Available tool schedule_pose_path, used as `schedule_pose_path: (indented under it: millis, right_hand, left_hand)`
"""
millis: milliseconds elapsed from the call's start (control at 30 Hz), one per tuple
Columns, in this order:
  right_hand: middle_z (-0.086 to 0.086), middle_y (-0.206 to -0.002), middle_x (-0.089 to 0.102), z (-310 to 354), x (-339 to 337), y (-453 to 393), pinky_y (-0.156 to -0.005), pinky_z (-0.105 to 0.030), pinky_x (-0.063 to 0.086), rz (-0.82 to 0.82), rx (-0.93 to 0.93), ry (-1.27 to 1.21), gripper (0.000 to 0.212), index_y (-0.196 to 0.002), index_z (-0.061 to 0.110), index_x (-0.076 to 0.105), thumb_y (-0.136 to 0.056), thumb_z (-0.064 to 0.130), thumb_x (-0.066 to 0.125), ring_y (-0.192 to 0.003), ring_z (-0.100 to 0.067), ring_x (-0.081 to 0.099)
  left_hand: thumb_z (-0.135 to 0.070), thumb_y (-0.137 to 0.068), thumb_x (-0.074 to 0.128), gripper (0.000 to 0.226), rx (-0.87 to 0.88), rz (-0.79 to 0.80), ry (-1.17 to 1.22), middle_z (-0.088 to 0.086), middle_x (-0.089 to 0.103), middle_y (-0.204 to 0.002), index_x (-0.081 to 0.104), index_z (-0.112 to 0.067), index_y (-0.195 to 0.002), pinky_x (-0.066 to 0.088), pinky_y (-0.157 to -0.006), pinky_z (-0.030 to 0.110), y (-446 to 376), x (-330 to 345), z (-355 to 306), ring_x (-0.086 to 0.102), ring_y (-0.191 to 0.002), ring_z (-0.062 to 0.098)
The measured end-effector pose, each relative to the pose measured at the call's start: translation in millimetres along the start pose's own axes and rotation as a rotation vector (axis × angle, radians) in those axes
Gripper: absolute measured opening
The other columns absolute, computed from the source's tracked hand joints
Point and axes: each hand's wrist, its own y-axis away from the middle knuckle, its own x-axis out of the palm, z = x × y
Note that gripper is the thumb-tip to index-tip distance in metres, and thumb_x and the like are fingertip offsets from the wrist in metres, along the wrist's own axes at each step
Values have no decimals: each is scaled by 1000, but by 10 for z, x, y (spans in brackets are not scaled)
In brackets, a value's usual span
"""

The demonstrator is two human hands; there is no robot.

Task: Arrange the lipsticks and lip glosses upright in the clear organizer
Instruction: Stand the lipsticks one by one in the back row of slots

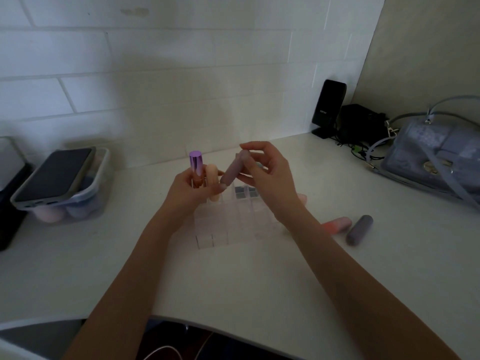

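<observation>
A clear acrylic organizer, gridded into square cells, sits mid-tabletop, smooth and white. The right hand pinches a matte mauve lipstick tube, tilted above the back cells; the left hand also touches its lower end while curled beside an upright peach tube and a glossy purple-capped lip gloss at the back left. A coral tube and a grey-mauve tube lie flat on open tabletop to the right.
</observation>
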Motion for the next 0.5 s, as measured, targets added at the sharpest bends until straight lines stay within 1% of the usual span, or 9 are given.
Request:
schedule_pose_path:
  millis: [33, 67, 100, 167, 233, 333, 433, 500]
  right_hand:
    - [-19, -100, 69, -3, 1, -2, -75, -27, 60, -31, 35, -52, 20, -114, 4, 56, -96, 12, 53, -94, -26, 71]
    - [-22, -103, 68, 1, 0, 0, -74, -28, 60, -56, 68, -99, 21, -116, 3, 55, -97, 12, 52, -95, -29, 71]
    - [-23, -106, 68, -1, -3, -1, -72, -27, 60, -77, 97, -132, 23, -117, 3, 55, -97, 13, 52, -95, -30, 71]
    - [-22, -107, 68, 1, -14, -6, -68, -25, 60, -99, 146, -156, 24, -118, 3, 55, -97, 13, 52, -88, -26, 72]
    - [-21, -108, 69, 1, -16, -18, -68, -25, 60, -110, 186, -162, 24, -118, 3, 56, -97, 14, 52, -83, -23, 73]
    - [-21, -107, 69, -13, -14, -41, -70, -26, 61, -127, 211, -177, 25, -118, 1, 56, -97, 14, 52, -89, -29, 72]
    - [-21, -107, 70, -41, -15, -49, -74, -29, 61, -130, 194, -141, 26, -118, 1, 56, -97, 16, 52, -93, -29, 72]
    - [-21, -107, 70, -53, -19, -48, -75, -30, 61, -121, 183, -114, 26, -118, 2, 56, -97, 17, 52, -94, -28, 72]
  left_hand:
    - [-4, -75, 74, 21, 0, -13, -3, 0, 69, -81, 64, -19, -66, 47, -64, 25, 1, 0, 6, 63, -68, 12]
    - [-6, -75, 76, 21, 4, -37, -16, -1, 69, -77, 64, -21, -66, 47, -62, 24, 3, 3, 11, 62, -66, 12]
    - [-8, -75, 76, 18, 7, -68, -28, -1, 68, -70, 64, -19, -68, 46, -59, 21, 6, 10, 10, 60, -61, 9]
    - [-10, -76, 76, 11, 5, -126, -48, -1, 66, -61, 66, -13, -75, 42, -52, 13, 13, 34, -3, 55, -53, 3]
    - [-13, -77, 75, 9, -1, -145, -50, 1, 67, -63, 67, -11, -81, 41, -50, 11, 9, 43, 1, 53, -52, 2]
    - [-15, -82, 71, 2, -13, -132, -14, -3, 66, -60, 69, -17, -83, 40, -49, 10, 7, 35, -7, 50, -51, 1]
    - [-16, -85, 67, 12, 6, -85, 16, -7, 65, -59, 72, -27, -84, 37, -49, 12, 17, 25, -22, 48, -53, 4]
    - [-12, -84, 67, 13, 9, -73, 33, -8, 66, -58, 72, -25, -86, 37, -48, 12, 19, 26, -28, 49, -51, 1]
